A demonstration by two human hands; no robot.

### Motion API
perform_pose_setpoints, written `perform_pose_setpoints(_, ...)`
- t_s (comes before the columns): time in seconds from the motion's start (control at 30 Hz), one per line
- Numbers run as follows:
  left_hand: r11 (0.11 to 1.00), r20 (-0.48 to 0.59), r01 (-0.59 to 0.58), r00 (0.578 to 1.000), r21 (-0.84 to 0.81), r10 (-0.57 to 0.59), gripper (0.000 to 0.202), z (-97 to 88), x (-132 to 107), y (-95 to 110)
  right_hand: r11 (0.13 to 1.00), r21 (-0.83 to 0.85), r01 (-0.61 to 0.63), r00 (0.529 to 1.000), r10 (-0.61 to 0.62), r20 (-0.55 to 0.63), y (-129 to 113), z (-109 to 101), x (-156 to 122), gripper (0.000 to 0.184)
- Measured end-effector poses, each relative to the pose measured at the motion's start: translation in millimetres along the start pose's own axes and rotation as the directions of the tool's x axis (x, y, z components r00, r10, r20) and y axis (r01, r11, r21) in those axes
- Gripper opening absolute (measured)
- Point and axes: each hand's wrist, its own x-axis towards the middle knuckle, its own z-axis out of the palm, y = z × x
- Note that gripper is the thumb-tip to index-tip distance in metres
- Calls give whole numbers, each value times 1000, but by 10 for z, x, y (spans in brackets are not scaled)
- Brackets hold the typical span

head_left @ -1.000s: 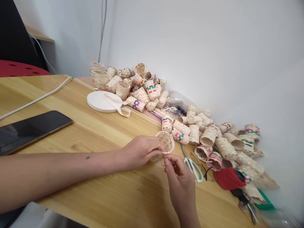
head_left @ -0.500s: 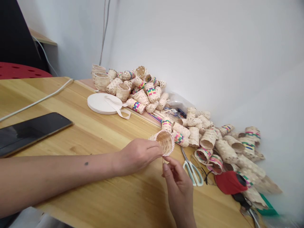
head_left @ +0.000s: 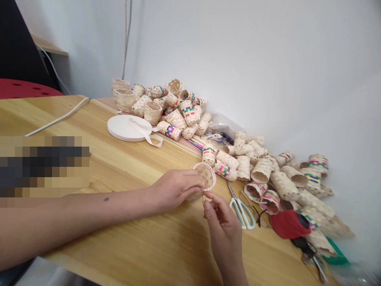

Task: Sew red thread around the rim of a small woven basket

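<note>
A small woven basket (head_left: pixel 207 174) with a pink-and-white wrapped rim is tilted with its mouth facing right and towards me. My left hand (head_left: pixel 175 186) is closed on its near side, fingers at the rim. Just below the rim, my right hand (head_left: pixel 222 218) pinches a thin brownish thread (head_left: pixel 203 195) that runs up to the basket's edge. Whether a needle is in those fingers I cannot make out. Scissors (head_left: pixel 241 208) with pale handles lie on the table to the right of my right hand.
Several small woven baskets (head_left: pixel 188 113) are heaped along the wall. On the wooden table (head_left: pixel 143 246) lie a white ribbon roll (head_left: pixel 129 128), a white cable (head_left: pixel 59 118) and a red object (head_left: pixel 287 224). A pixelated patch covers part of the left.
The basket has turned slightly in my left hand, showing its lower side below the fingers. My right hand stays by the rim. The view has shifted a little.
</note>
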Motion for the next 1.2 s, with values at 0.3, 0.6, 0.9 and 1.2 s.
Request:
perform_pose_setpoints(0.3, 998, 46, 65, 997, 8, -65, 19, -11, 28, 13, 999, 11, 46, 999, -46, 1, 24, 24, 16, 22)
perform_pose_setpoints(0.6, 999, 25, 33, 999, 21, -34, 17, -3, 27, 35, 1000, 28, 9, 1000, -9, 6, 36, 18, 21, 23)
perform_pose_setpoints(0.9, 997, -23, -45, 999, 55, 47, 18, 38, -21, 7, 999, 27, -38, 999, 38, 13, 29, 30, 12, 22)
perform_pose_setpoints(1.2, 915, 31, -226, 973, 335, 229, 29, 60, -95, 35, 950, 244, -193, 981, 190, 37, 22, 26, 19, 22)
